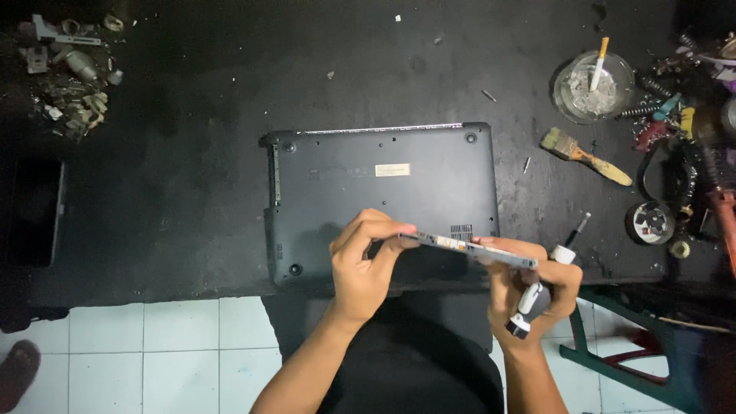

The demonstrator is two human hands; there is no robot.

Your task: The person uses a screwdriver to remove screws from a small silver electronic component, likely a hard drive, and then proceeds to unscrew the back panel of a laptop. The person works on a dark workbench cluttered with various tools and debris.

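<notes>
A dark laptop lies bottom side up on the black table. Above its near edge I hold a thin flat silver drive-like part edge-on between both hands. My left hand pinches its left end with thumb and fingers. My right hand supports the right end and also grips a screwdriver with a white and black handle, its dark shaft pointing up and to the right.
A glass ashtray with a cigarette stands at the back right. Beside it lie a paintbrush, a small round tin and tangled tools. Metal scraps sit at the back left. White floor tiles show below.
</notes>
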